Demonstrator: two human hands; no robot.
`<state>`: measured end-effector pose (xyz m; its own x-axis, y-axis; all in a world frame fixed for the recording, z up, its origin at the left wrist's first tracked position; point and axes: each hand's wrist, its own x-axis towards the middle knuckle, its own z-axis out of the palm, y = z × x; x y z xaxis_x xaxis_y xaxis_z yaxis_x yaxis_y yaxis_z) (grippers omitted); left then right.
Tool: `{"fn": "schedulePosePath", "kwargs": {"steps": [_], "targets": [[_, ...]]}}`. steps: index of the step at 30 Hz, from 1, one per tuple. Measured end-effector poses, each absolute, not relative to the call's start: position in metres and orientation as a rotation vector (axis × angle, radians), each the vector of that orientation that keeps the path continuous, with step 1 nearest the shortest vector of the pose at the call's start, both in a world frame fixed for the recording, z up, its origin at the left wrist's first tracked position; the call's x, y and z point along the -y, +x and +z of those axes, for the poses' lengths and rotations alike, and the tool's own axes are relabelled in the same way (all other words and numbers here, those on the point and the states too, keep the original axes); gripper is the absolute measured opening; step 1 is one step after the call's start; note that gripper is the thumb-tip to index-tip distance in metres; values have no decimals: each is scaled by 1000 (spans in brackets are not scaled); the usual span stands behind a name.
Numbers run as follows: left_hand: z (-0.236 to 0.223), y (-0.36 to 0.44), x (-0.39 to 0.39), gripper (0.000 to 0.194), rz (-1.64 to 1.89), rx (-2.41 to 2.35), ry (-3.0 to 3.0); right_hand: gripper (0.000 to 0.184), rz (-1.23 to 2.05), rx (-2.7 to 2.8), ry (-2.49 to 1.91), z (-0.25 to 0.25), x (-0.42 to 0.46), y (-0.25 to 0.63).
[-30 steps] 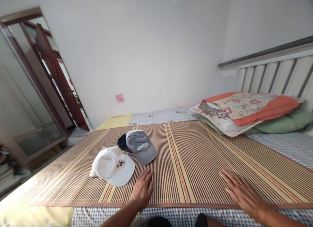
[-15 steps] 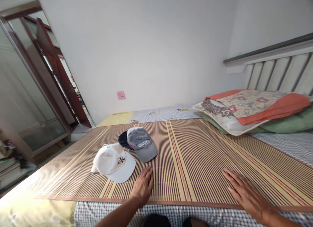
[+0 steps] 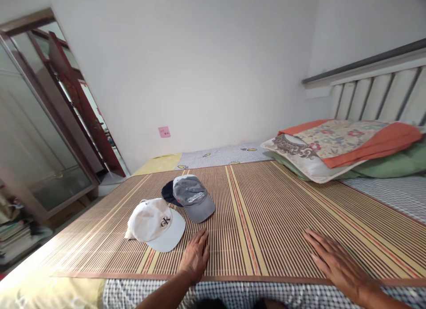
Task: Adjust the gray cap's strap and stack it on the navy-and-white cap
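My left hand (image 3: 195, 254) lies flat on the striped bamboo mat (image 3: 259, 211), fingers stretched forward and holding nothing. Just left of it is a white baseball cap (image 3: 151, 220) with dark letters on the front, its brim close to my fingers but apart from them. Beyond sits a grey baseball cap (image 3: 193, 196) with white lettering, partly covering a black cap (image 3: 169, 192). My right hand (image 3: 336, 260) rests on the mat at the right, palm down with fingers extended, well away from the caps and holding nothing.
At the far right, a pillow (image 3: 316, 167) with an orange-edged floral cover (image 3: 353, 142) lies on green bedding (image 3: 389, 167). A slatted headboard (image 3: 376, 96) stands behind it. Checked sheet (image 3: 149, 293) shows along the bed's front edge. A glass-panelled door (image 3: 43, 144) is at left.
The view has tilted very slightly. Both hands and the caps keep their places on the mat.
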<state>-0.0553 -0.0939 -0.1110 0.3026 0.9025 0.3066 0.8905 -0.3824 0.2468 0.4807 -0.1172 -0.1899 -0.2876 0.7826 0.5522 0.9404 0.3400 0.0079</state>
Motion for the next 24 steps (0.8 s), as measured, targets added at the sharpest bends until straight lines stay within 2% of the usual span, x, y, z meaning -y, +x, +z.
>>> {"fn": "schedulePosePath", "kwargs": {"steps": [6,15,19,24], "targets": [[-117,-60,92,51,633,-1718,2541,60,-384,2178,-1562,-187,121,480],[-123,-63,92,51,604,-1736,2587,69,-437,2167,-1506,-183,123,481],[-138,-68,84,51,623,-1724,2671,80,-529,2168,-1440,-182,123,479],[-166,-76,70,60,774,-1700,2752,83,-555,2150,-1435,-183,119,480]]}}
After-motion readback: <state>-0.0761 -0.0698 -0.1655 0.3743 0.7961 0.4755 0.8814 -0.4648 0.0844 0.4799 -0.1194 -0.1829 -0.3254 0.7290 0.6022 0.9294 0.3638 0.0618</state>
